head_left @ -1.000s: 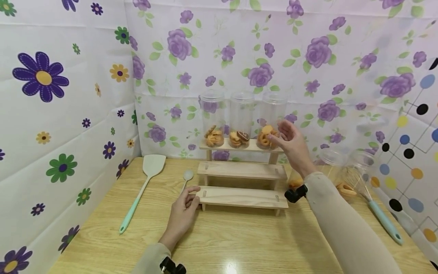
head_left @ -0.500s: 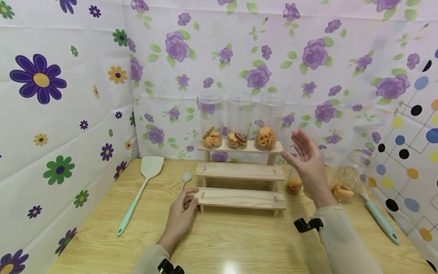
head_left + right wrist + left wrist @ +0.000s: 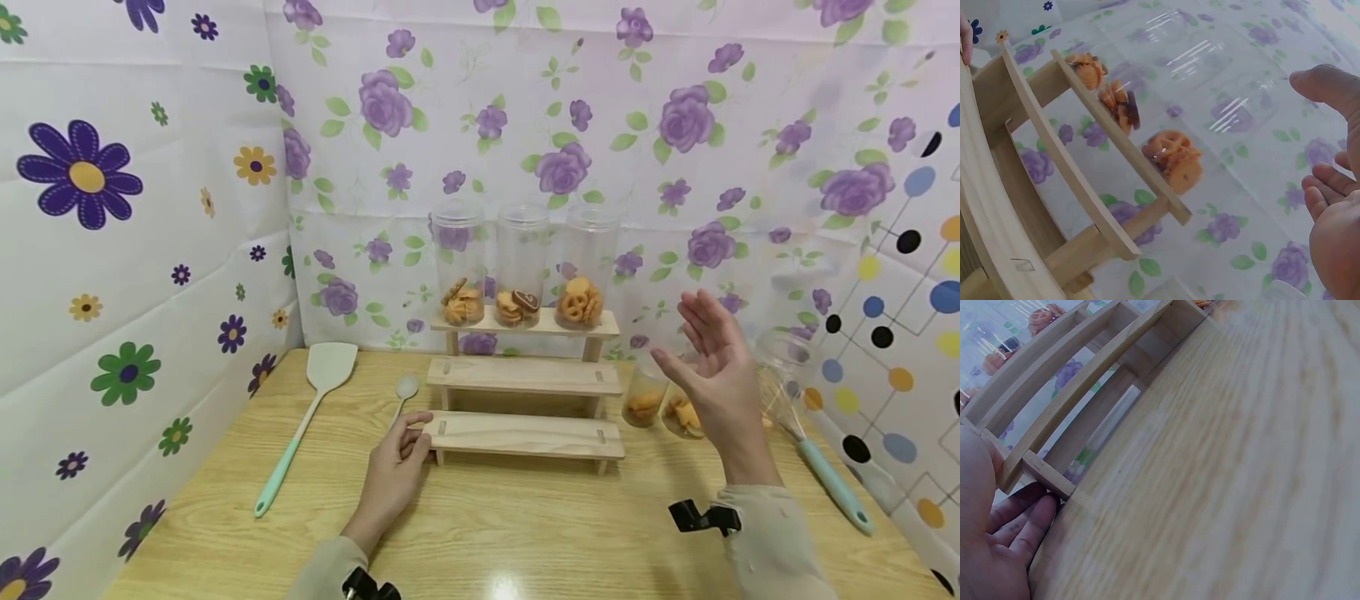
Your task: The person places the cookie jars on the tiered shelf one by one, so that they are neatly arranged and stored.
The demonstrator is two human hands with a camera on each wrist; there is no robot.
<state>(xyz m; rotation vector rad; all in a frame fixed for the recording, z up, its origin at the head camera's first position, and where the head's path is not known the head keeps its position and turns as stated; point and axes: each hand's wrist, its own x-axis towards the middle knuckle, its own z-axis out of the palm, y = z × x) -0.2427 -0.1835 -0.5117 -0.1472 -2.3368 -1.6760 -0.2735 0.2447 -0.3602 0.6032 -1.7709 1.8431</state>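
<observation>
A three-step wooden display stand (image 3: 525,433) stands on the table. Three clear lidded jars with cookies line its top step: the left jar (image 3: 459,267), the middle jar (image 3: 522,262) and the right jar (image 3: 588,262). At the left end of the lowest step, my left hand (image 3: 392,475) holds the stand's corner, its fingers against the short leg in the left wrist view. My right hand (image 3: 716,383) hovers, palm facing left and fingers spread, to the right of the stand and holds nothing. Behind and below it are more cookie jars, one jar (image 3: 643,396) beside the stand, others partly hidden.
A mint-handled spatula (image 3: 307,425) lies at the left, and a small spoon (image 3: 406,390) lies behind my left hand. A blue-handled whisk (image 3: 821,475) lies at the right by a jar (image 3: 787,350). Patterned cloth (image 3: 525,100) walls the table's back and sides.
My right hand has let go of the right jar on the top step and moved right and down, away from the stand. My left hand stays at the stand's corner.
</observation>
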